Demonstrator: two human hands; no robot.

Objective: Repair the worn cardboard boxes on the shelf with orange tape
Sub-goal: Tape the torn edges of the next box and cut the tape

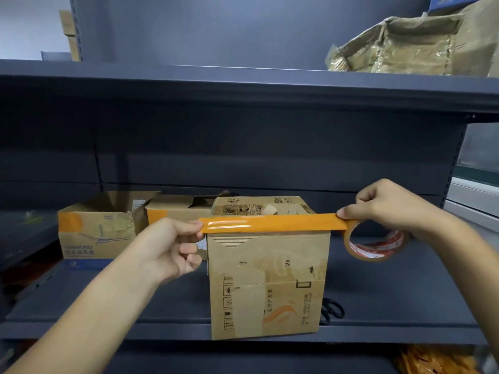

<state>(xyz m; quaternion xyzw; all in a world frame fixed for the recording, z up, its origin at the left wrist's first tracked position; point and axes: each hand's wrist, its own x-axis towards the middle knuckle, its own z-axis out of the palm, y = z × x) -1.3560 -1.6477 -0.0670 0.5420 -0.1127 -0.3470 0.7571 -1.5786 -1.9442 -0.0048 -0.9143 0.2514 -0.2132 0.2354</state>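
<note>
A worn cardboard box (270, 279) stands at the front of the grey shelf (121, 300). A strip of orange tape (272, 224) stretches level along the box's top front edge. My left hand (175, 247) pinches the strip's free end at the box's left corner. My right hand (391, 209) holds the tape roll (375, 245) just right of the box, thumb pressing the strip where it leaves the roll.
Two more worn boxes sit behind on the left, one (97, 230) with an orange patch, another (178, 209) with torn flaps. Black scissors (332, 311) lie right of the front box. A crumpled box (405, 47) rests on the upper shelf.
</note>
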